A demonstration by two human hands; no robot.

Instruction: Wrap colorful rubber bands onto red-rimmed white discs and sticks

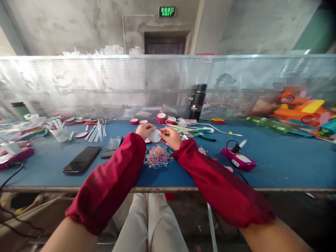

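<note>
Both my hands meet over the blue table [275, 157], in red sleeve covers. My left hand [144, 130] and my right hand [171, 137] together hold a small white round disc [154, 135] between the fingertips. Just below them lies a heap of thin coloured rubber bands [158, 156]. Small red-rimmed round lids [134, 121] and a red-and-white roll [161, 118] stand behind my hands.
A black phone [82, 159] lies left of my arm. A magenta device [238, 159] with a cord lies to the right. A black flask [197, 102] stands by the perforated metal screen [105, 84]. White sticks in a cup [60, 133], pliers [204, 137], bright toys [304, 108].
</note>
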